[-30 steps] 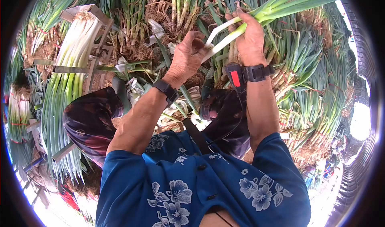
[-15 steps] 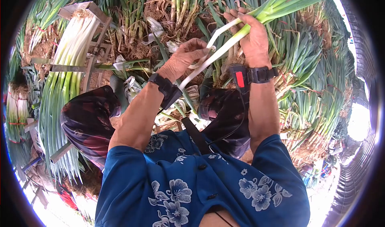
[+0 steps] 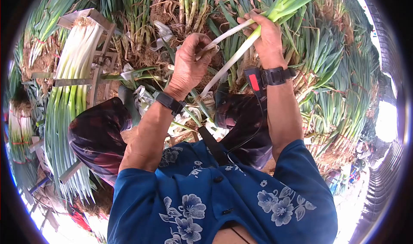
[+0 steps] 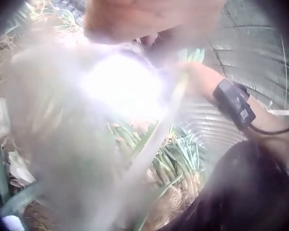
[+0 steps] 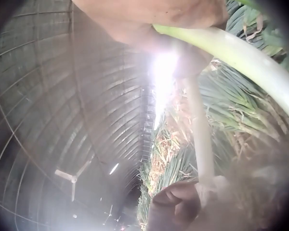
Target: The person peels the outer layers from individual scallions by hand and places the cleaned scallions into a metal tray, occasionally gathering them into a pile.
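Observation:
My right hand (image 3: 269, 39) grips two green onions (image 3: 232, 60) where the white stalks turn into leaves, and the leaves fan out to the upper right. The longer stalk slants down to the lower left, its end free between my knees. My left hand (image 3: 190, 63) pinches the root end of the shorter stalk (image 3: 231, 32), where a loose pale scrap of skin shows by the fingers. In the right wrist view, both white stalks run from the right hand, with the left hand (image 5: 176, 204) at the end of one. The left wrist view is hazy with glare.
At my left, a metal rack (image 3: 73, 82) bears a bundle of clean green onions (image 3: 77, 50). Unpeeled bunches (image 3: 322, 63) lie piled ahead and to the right. Peeled skins (image 3: 144, 99) litter the floor between my legs. A ribbed wall (image 3: 389, 170) rises at the far right.
My left hand has shifted up and left, pulling the shorter stalk's root end away from the longer one. The longer stalk's lower end has come free of it. My right hand keeps its grip.

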Available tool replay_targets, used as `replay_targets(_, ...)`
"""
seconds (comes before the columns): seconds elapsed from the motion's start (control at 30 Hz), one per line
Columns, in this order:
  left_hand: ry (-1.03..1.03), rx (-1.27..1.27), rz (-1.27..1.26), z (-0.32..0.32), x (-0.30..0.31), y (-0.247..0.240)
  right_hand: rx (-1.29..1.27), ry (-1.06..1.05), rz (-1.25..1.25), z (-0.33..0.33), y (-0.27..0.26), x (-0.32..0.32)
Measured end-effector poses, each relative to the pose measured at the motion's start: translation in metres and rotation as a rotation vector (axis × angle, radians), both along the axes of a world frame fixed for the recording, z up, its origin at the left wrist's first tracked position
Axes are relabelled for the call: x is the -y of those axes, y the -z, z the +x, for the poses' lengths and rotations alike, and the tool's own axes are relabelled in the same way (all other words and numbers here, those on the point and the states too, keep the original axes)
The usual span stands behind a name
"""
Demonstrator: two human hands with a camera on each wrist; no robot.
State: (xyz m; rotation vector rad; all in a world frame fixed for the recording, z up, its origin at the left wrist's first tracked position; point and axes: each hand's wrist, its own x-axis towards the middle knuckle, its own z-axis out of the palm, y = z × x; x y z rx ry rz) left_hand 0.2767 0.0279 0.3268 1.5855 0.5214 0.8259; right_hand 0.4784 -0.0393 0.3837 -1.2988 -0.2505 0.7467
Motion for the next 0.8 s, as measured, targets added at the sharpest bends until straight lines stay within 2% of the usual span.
replay_targets(0.13,-0.168,-0.044,0.296,-0.001,0.003,-0.01,0.003,0.021,0.003,-0.003,-0.001,-0.001)
replay_targets(0.5,-0.175,0.055,0.507,-0.009,0.001,-0.019,-0.049,0.059,0.028,-0.009,-0.004,-0.003)
replay_targets(0.53,-0.158,0.061,0.487,-0.014,0.002,-0.025,-0.05,0.069,0.023,-0.009,-0.005,-0.002)
replay_targets(0.63,-0.056,0.225,0.101,-0.028,0.005,-0.031,-0.11,0.101,0.066,-0.007,-0.006,0.0)
replay_targets(0.67,0.022,0.336,-0.158,-0.035,0.008,-0.046,-0.126,0.1,0.057,-0.007,-0.008,0.001)
replay_targets(0.8,0.202,0.201,-0.288,-0.082,-0.008,-0.075,-0.223,0.164,0.049,0.005,-0.009,0.003)
